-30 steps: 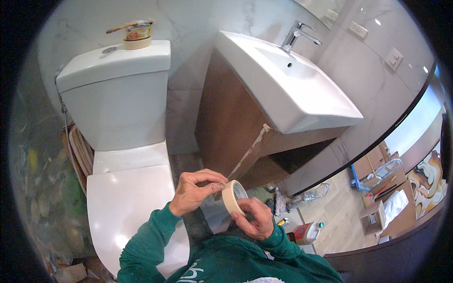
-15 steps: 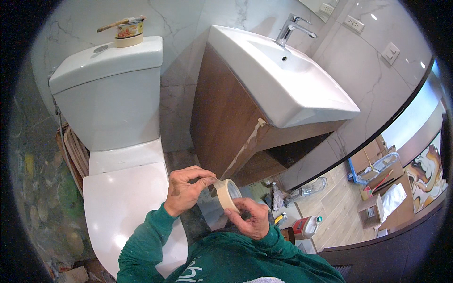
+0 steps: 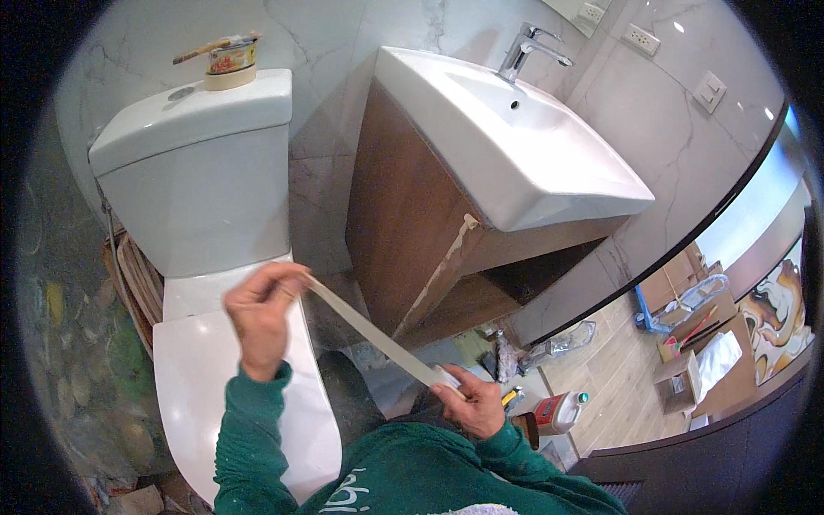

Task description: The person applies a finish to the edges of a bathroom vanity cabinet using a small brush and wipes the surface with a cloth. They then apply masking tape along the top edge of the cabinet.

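Observation:
A pale strip of masking tape (image 3: 373, 335) is stretched taut between my two hands, slanting down to the right. Its free end is pinched in the fingers of my left hand (image 3: 260, 319), above the toilet lid (image 3: 227, 378). My right hand (image 3: 474, 403) is closed around the tape roll (image 3: 448, 378), which the fingers partly hide. Just beyond the strip stands the wooden vanity cabinet (image 3: 403, 189), with a ragged pale band (image 3: 445, 268) down its front corner edge.
A white basin (image 3: 532, 154) with a chrome tap (image 3: 524, 56) tops the cabinet. On the toilet tank (image 3: 206, 180) rest another tape roll (image 3: 230, 80), a small can (image 3: 232, 58) and a brush (image 3: 202, 49). A plastic jug (image 3: 560, 414) and cardboard boxes (image 3: 678, 382) stand at right.
My left hand has moved up and left, pulling a long strip off the roll. My right hand, with the roll, has shifted slightly right and down.

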The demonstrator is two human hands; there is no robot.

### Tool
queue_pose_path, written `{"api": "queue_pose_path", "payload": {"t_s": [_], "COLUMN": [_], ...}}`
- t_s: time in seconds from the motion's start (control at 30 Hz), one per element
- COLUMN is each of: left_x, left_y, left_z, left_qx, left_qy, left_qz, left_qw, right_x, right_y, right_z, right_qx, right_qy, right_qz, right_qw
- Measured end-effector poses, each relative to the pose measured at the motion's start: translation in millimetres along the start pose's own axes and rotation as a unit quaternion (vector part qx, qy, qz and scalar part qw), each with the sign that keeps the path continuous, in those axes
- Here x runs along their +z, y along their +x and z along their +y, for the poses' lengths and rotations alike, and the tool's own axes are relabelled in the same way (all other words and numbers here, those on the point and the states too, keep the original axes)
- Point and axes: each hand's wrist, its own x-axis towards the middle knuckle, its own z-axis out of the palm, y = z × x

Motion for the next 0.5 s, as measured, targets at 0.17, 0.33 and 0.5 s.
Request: {"api": "queue_pose_path", "payload": {"t_s": [0.17, 0.33, 0.5], "left_x": [-28, -21, -11], "left_y": [21, 17, 18], "left_z": [-5, -10, -12], "left_qx": [0.026, 0.051, 0.086], "left_qy": [-0.01, 0.016, 0.104], "left_qz": [0.08, 0.025, 0.047], "left_qw": [0.996, 0.998, 0.99], "right_x": [-30, -69, -146], "right_y": [-11, -23, -47], "right_z": [54, 65, 36], "right_qx": [0.051, 0.062, 0.068], "right_qy": [-0.032, -0.008, 0.03], "right_qz": [-0.036, -0.069, -0.104], "right_qw": [0.998, 0.996, 0.992]}}
